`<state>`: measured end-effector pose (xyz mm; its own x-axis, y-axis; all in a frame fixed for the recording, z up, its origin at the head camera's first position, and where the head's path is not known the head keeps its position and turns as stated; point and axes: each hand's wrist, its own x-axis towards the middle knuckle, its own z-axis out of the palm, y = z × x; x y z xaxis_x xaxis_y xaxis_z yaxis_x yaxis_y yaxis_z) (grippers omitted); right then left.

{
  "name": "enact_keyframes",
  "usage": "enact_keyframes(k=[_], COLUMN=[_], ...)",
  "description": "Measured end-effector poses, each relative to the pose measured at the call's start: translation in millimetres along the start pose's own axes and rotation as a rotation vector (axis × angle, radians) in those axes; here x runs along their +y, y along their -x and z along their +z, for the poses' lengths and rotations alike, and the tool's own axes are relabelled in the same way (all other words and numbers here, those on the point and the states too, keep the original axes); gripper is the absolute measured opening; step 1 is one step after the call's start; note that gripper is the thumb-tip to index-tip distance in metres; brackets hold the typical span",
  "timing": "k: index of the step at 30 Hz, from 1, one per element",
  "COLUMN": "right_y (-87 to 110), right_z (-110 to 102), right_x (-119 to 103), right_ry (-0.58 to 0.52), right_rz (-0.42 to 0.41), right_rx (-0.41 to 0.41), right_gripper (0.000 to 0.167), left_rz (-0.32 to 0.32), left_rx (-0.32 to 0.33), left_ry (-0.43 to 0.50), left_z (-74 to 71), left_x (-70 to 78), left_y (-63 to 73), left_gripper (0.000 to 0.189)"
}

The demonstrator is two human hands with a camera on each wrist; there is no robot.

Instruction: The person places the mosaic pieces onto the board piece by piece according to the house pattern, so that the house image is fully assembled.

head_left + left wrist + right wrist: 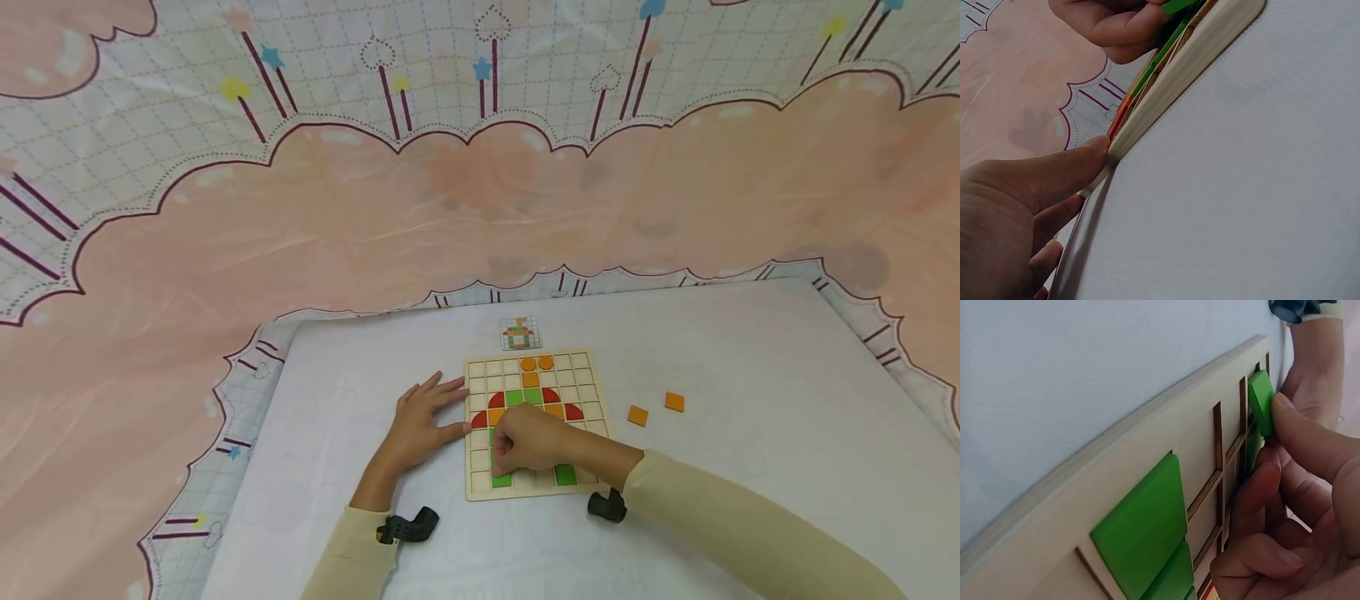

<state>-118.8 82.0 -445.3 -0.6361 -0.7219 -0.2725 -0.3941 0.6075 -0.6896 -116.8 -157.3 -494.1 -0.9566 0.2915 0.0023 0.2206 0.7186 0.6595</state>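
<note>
A wooden grid board (480, 461) lies on the white table. My right hand (528, 437) is over its lower left part and pinches a green square tile (1261, 403) between thumb and fingers; the tile stands tilted at the board's surface. Another green tile (1147, 519) sits flat in a lower right cell. My left hand (422, 425) lies at the board's left side, fingers spread, its thumb (1094, 150) touching the edge. Red quarter-round pieces (573, 412), orange squares (531, 380) and orange discs (545, 362) fill other cells. The right hand hides several middle cells.
Two loose orange square tiles (638, 415) lie to the right of the board. A small picture card (521, 333) with a coloured block figure rests behind it. Patterned cloth (525, 208) hangs beyond the table's back edge.
</note>
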Motion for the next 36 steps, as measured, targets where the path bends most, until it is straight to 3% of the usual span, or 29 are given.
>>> enact_keyframes(k=[29, 36], right_y=[0.3, 0.4], right_z=[-3.2, -4.0], right_x=[-1.2, -1.1], right_ry=[-0.014, -0.020], right_rz=[0.017, 0.023], right_rx=[-0.050, -0.053], right_gripper=[0.024, 0.024], left_rz=[-0.001, 0.024], left_rx=[-0.003, 0.030], left_ry=[0.006, 0.003], left_z=[-2.0, -0.9], left_x=[3.3, 4.0], left_y=[0.8, 0.4], left_gripper=[0.059, 0.057])
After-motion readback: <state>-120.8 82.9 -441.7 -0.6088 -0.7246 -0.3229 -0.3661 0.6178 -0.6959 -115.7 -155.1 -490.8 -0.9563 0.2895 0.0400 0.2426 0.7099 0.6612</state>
